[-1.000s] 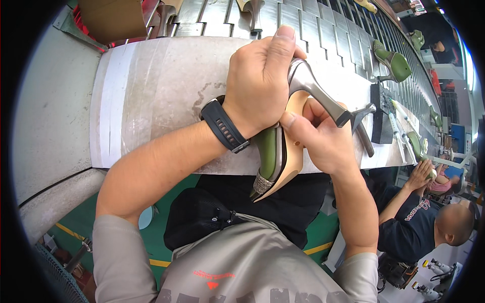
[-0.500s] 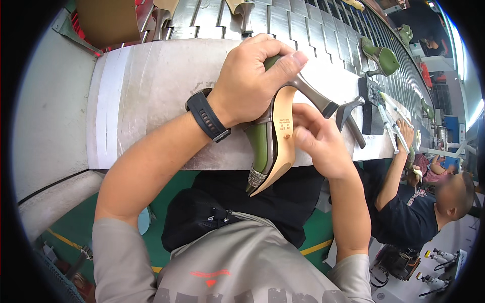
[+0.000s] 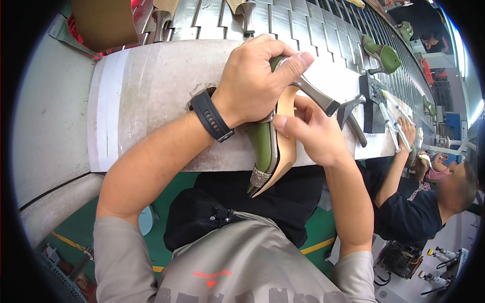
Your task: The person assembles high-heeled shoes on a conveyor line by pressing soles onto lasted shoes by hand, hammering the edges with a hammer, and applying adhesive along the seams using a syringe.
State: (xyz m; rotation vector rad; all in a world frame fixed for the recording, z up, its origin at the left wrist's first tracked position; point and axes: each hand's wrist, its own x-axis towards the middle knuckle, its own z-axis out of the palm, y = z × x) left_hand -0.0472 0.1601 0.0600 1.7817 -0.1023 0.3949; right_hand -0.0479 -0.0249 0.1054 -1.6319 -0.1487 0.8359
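Note:
A high-heeled shoe (image 3: 262, 146) with a green body, grey edging, a tan sole and a glittering band by its pointed toe is tilted over the table's near edge, toe toward me. My left hand (image 3: 255, 81) is wrapped round its back part, thumb lying near the top of the grey heel. My right hand (image 3: 323, 134) is closed at the sole's waist, thumb on the sole's edge and the other fingers curled beside the heel. What lies under my left palm is hidden. Just right of the heel tip rests a hammer (image 3: 357, 132).
A pale worktable (image 3: 151, 101) lies under my hands, with a slatted metal conveyor (image 3: 283, 22) behind it carrying more heeled shoes. At the right are a black box (image 3: 373, 113) and syringes (image 3: 390, 126). A co-worker's hand (image 3: 406, 132) touches one. A grey panel (image 3: 50, 111) borders the left.
My right thumb has come across the sole to its far edge, and the right hand has shifted left and closed in. The left hand keeps its hold; the shoe has barely moved.

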